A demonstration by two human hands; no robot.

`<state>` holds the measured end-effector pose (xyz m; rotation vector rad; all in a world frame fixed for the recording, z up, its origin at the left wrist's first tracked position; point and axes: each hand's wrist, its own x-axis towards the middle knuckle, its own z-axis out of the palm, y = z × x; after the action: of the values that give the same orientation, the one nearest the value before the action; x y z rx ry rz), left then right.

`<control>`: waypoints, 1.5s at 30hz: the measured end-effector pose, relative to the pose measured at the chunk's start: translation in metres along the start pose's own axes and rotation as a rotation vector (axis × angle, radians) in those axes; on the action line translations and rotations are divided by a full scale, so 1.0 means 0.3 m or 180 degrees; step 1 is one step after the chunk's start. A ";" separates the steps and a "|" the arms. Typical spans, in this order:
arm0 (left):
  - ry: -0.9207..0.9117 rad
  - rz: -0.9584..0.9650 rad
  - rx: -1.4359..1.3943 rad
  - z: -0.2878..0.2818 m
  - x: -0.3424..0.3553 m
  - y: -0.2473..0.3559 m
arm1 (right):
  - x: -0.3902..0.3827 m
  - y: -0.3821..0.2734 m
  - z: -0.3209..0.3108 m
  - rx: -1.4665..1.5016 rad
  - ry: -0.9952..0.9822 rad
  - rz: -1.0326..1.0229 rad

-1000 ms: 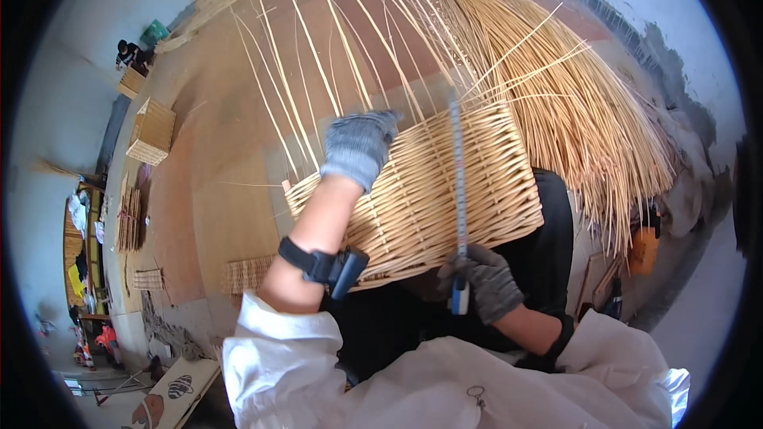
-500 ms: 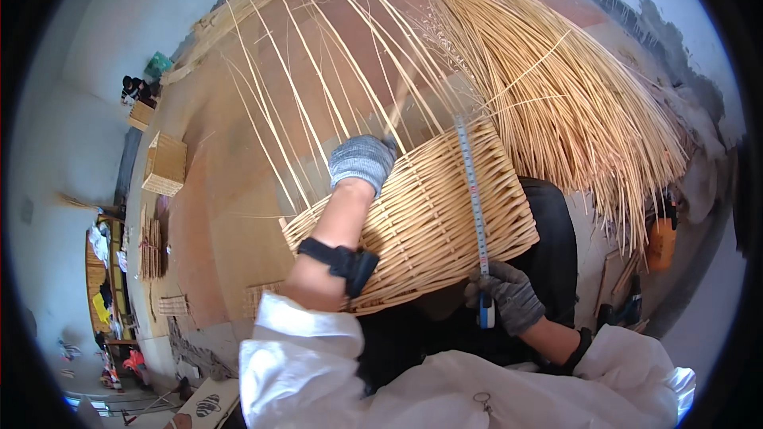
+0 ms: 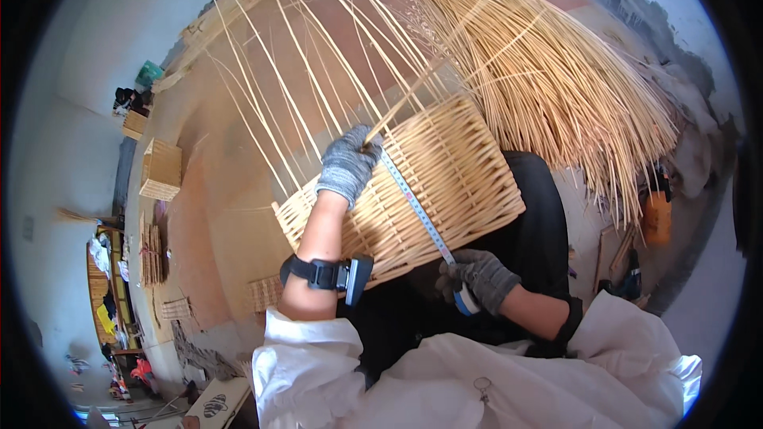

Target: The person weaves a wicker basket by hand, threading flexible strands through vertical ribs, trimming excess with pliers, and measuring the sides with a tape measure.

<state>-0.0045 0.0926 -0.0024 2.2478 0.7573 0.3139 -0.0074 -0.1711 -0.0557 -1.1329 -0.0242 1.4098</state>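
Stretching tape measure across wicker basket, both hands gloved.

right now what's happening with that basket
A person in grey knit gloves is measuring a half-woven pale wicker basket resting on their lap. The left hand pins one end of a metal tape measure at the basket's far rim, while the right hand holds the tape's case at the near edge. Long unwoven willow stakes fan out beyond the basket.
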 end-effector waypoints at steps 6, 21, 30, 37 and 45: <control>0.0272 0.0089 -0.0339 0.000 0.011 -0.022 | 0.006 -0.061 0.069 -0.0213 0.0119 0.0356; 0.0511 0.0249 -0.0558 0.037 -0.012 -0.052 | -0.009 0.020 0.110 0.0146 0.0427 0.0007; 0.0784 0.0942 0.1247 0.017 0.034 0.072 | 0.002 -0.009 -0.007 -0.0140 0.0254 -0.1119; -0.0264 0.0310 0.0450 0.052 0.150 0.195 | -0.062 -0.139 -0.157 0.0110 0.0839 -0.1648; -0.0198 0.0431 0.0251 0.132 0.193 0.188 | -0.064 -0.152 -0.194 0.0234 0.0675 -0.0969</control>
<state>0.0825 0.0735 0.0098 2.3773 0.5954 0.2813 0.0577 -0.2098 -0.0461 -1.1586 0.0058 1.0099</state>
